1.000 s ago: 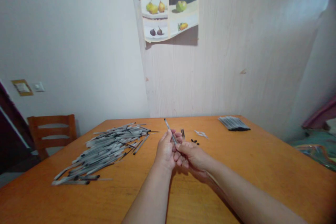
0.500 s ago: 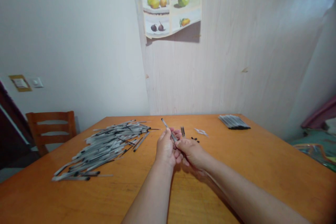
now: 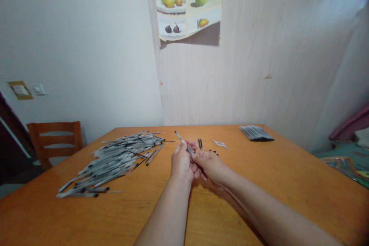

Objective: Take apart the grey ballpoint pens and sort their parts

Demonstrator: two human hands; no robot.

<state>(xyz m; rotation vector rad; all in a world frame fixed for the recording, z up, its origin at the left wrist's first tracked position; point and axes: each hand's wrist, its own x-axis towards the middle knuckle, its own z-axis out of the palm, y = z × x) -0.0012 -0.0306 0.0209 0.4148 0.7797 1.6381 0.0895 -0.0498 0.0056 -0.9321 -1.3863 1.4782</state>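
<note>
Two hands (image 3: 211, 166) pinching one pen (image 3: 178, 136), loose pile (image 3: 119, 158) close left, wider tabletop (image 3: 282, 180) right, pen row (image 3: 256, 133) by far edge (image 3: 201, 126).

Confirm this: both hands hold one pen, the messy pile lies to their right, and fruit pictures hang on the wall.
Wrong side: the head view shows the messy pile left of the left hand and right hand. Both do hold one pen, and fruit pictures hang on the wall.

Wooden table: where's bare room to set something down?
On the wooden table: right, between the row of pens and right forearm; left, between the loose pen pile and left forearm. Crowded: the pile, and just beyond the right hand, with black bits and white pieces.
</note>
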